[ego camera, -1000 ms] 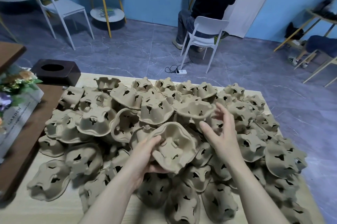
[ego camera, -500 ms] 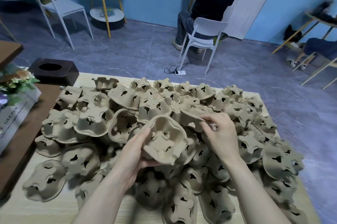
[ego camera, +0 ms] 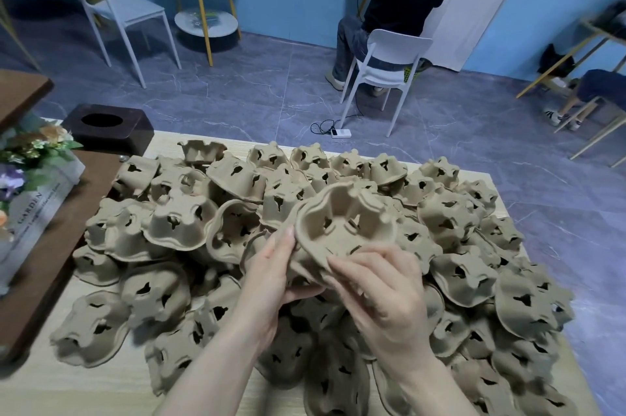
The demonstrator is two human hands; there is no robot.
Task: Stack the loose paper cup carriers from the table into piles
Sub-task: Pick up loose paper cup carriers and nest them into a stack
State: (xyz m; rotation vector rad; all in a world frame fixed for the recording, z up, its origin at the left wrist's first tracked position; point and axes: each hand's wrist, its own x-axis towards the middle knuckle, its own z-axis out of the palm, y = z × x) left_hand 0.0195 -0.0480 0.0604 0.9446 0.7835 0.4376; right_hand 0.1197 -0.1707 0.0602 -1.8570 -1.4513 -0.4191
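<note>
Several loose brown pulp cup carriers (ego camera: 179,222) lie heaped over a light wooden table (ego camera: 101,385), most of them upside down. Above the heap's middle I hold a small nested stack of carriers (ego camera: 342,229), its hollows tilted toward me. My left hand (ego camera: 274,276) grips the stack's left edge from below, thumb under the rim. My right hand (ego camera: 382,287) pinches the near rim of the top carrier with curled fingers. The lower carriers of the stack are mostly hidden by my hands.
A dark wooden side table (ego camera: 40,266) at the left carries a flower box (ego camera: 30,198) and a dark square holder (ego camera: 105,126). Beyond the table a person sits on a white chair (ego camera: 386,66), back to me. A power strip (ego camera: 340,133) lies on the floor.
My right hand took a carrier from the heap and brought it onto the one in my left hand. Both hands now hold the nested carriers together, slightly higher and to the right.
</note>
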